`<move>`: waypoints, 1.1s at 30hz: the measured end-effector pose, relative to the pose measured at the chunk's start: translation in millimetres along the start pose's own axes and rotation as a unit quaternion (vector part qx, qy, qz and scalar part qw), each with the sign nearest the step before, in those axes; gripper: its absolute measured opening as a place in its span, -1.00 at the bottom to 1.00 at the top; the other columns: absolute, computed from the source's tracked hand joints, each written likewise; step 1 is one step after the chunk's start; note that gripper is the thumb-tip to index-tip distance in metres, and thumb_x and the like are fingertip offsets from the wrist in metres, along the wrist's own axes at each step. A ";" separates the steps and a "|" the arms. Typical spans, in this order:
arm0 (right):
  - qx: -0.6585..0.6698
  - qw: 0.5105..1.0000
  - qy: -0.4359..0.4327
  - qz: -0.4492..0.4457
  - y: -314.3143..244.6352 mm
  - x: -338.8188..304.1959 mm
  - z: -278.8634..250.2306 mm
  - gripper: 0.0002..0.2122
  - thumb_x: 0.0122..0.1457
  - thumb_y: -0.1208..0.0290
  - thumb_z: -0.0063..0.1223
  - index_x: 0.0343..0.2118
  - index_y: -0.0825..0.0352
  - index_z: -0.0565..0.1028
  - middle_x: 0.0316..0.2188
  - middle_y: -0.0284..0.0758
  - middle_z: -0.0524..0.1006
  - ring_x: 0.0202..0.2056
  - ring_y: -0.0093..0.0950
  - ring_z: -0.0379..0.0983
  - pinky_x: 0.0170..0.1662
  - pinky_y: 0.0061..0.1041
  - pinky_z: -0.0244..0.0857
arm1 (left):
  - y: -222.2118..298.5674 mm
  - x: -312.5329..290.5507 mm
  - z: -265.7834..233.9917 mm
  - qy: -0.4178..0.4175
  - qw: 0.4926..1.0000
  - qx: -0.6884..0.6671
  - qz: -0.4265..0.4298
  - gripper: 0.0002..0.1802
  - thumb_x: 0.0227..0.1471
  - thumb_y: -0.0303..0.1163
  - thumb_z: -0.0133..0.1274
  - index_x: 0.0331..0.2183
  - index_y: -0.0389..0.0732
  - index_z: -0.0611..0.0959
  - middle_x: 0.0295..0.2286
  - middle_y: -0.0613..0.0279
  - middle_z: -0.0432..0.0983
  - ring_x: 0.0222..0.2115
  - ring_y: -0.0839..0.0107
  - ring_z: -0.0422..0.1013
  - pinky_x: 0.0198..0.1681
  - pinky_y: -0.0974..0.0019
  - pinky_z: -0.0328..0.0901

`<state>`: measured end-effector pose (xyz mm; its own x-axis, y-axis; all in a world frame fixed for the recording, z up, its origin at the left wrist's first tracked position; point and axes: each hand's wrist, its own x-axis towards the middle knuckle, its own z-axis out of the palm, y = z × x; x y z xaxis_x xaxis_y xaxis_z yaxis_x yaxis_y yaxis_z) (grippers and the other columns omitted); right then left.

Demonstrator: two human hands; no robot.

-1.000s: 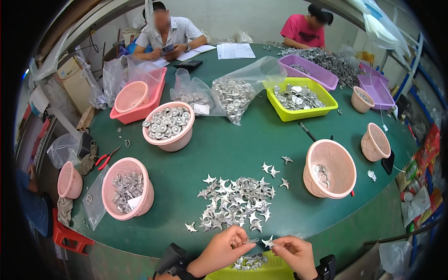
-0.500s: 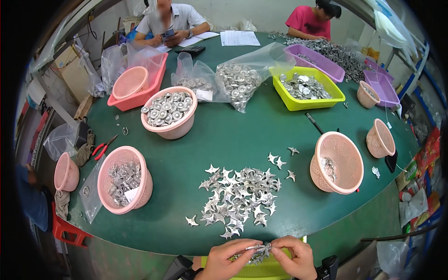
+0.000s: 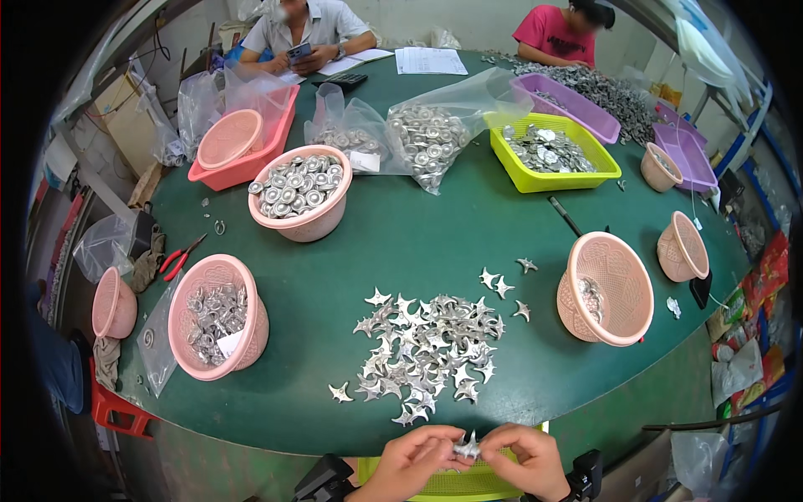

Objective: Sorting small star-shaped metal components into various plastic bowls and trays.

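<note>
Just past the table's near edge, my left hand (image 3: 410, 464) and my right hand (image 3: 529, 462) are close together. Between their fingertips is a small silver star-shaped metal casting (image 3: 469, 447), pinched from both sides. A lime-green basket (image 3: 481, 484) lies under my hands, its inside mostly hidden by them. On the table directly ahead is a loose pile of similar pointed silver castings (image 3: 431, 347); several lie apart from it at its right, and one at its left.
Pink baskets of metal parts stand at left (image 3: 261, 322), far left-centre (image 3: 314, 227) and right (image 3: 642, 322). Red-handled pliers (image 3: 176, 264) lie at left. Farther back are a yellow-green tray (image 3: 535, 186) and a plastic bag of round parts (image 3: 428, 142). Two people sit across the table.
The casting between my fingers has turned, and its points now stand upward. My left hand's fingers have shifted on it. The view has moved slightly.
</note>
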<state>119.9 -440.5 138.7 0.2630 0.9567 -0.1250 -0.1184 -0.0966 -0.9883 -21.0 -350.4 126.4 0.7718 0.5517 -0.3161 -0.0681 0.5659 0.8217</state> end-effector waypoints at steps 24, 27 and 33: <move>-0.468 0.865 0.078 -0.162 14.3 52.8 28.4 -0.83 -0.26 0.49 0.09 -0.57 0.36 0.35 -0.57 -0.26 0.26 -0.49 -0.32 0.16 -0.45 -0.44 0.06 | 14.0 15.8 -31.0 0.097 0.677 0.689 0.240 -0.77 -0.28 -0.31 0.06 -0.51 -0.23 0.46 -0.67 0.23 0.24 -0.71 0.33 0.27 -0.68 0.36 0.16; -0.454 0.872 0.096 -0.157 11.5 51.8 26.3 -0.84 -0.25 0.48 0.08 -0.56 0.35 0.35 -0.56 -0.28 0.26 -0.48 -0.33 0.16 -0.44 -0.44 0.06 | 18.0 16.0 -29.7 0.067 0.663 0.708 0.233 -0.80 -0.24 -0.34 0.02 -0.50 -0.25 0.44 -0.67 0.23 0.23 -0.70 0.35 0.27 -0.68 0.36 0.16; -0.483 0.854 0.089 -0.171 10.2 60.1 31.8 -0.84 -0.24 0.46 0.06 -0.57 0.35 0.34 -0.55 -0.29 0.27 -0.47 -0.33 0.16 -0.42 -0.43 0.06 | 24.1 19.5 -34.1 0.033 0.623 0.740 0.252 -0.81 -0.23 -0.39 -0.01 -0.49 -0.28 0.43 -0.66 0.23 0.24 -0.70 0.37 0.28 -0.67 0.36 0.17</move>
<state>104.0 -375.2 123.9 0.2757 0.9260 0.2580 0.8166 -0.0841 -0.5711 -29.1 -305.2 123.9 0.8574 0.4823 0.1794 0.4034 -0.8464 0.3477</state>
